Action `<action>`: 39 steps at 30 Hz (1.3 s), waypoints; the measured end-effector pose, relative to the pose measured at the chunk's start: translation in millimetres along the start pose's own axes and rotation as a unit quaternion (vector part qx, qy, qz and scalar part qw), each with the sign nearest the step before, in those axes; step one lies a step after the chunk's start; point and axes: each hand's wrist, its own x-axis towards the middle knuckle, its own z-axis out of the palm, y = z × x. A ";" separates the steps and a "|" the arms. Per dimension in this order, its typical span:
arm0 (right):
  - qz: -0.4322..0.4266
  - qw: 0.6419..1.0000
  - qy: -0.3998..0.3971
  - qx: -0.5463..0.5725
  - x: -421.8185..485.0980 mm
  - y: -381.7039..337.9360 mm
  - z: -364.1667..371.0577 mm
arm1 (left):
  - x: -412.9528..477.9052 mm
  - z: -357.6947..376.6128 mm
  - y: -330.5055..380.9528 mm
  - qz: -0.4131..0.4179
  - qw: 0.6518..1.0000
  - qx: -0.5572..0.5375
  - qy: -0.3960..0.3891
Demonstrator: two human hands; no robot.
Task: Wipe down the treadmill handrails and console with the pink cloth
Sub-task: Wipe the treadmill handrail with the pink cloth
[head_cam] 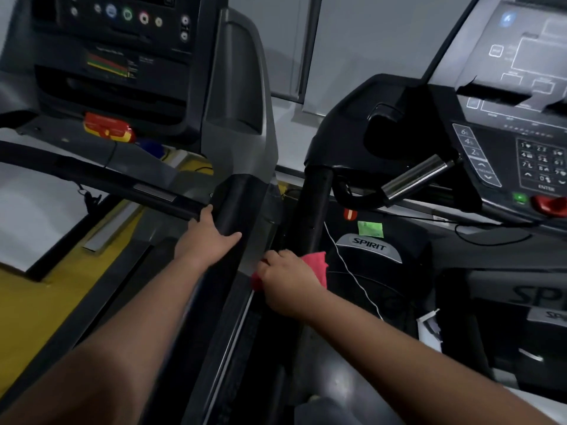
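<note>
Nearest, the right hand (288, 280) has its fingers curled over the pink cloth (316, 262) and bunches it against the lower part of the black handrail (313, 204) of the Spirit treadmill; pink shows at the 2 o'clock and 8 o'clock sides of the knuckles. The rail's long axis runs from those fingers toward 12 o'clock, so the coming wipe is probably a slide straight up along it, and this hand is already on it. At 10 o'clock of it, the left hand (208, 237) lies with straight fingers and spread thumb against the neighbouring rail (233, 204), holding nothing. Farther off, at 1 o'clock, stand the steel pulse grip (414, 176) and the keypad console (521, 154), well apart from the cloth
</note>
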 end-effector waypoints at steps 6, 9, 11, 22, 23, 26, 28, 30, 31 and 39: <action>0.000 0.997 0.000 0.074 9.4 22.6 -4.9 | -6.7 3.7 1.6 0.010 0.999 0.003 0.051; 0.031 0.999 -0.028 0.027 33.1 19.6 -15.7 | -4.5 4.1 1.8 0.005 0.999 0.003 0.050; 0.046 0.996 -0.073 -0.038 50.2 14.5 -18.4 | -4.0 5.3 0.1 0.005 0.999 -0.006 0.050; 0.106 0.887 -0.366 -0.260 102.2 -7.6 30.0 | -3.2 4.7 0.7 0.000 0.998 -0.015 0.053; 0.099 0.892 -0.358 -0.258 101.1 -7.6 31.0 | -3.3 4.7 0.9 -0.001 0.998 -0.014 0.054; 0.072 0.933 -0.285 -0.209 90.6 -7.6 22.3 | -3.3 4.2 2.2 -0.001 0.998 -0.008 0.057; 0.059 0.970 -0.193 -0.137 77.4 -6.4 11.1 | -3.9 3.5 2.9 -0.002 0.998 -0.007 0.056; 0.052 0.991 -0.100 -0.073 63.0 -1.4 1.8 | -5.0 3.1 3.3 -0.003 0.998 -0.006 0.056; 0.048 0.996 -0.057 -0.048 56.6 1.5 -2.1 | -5.7 3.1 3.3 -0.003 0.998 -0.005 0.057; 0.013 0.948 0.274 0.163 4.9 47.2 15.7 | -10.7 2.6 4.5 -0.001 0.998 -0.004 0.063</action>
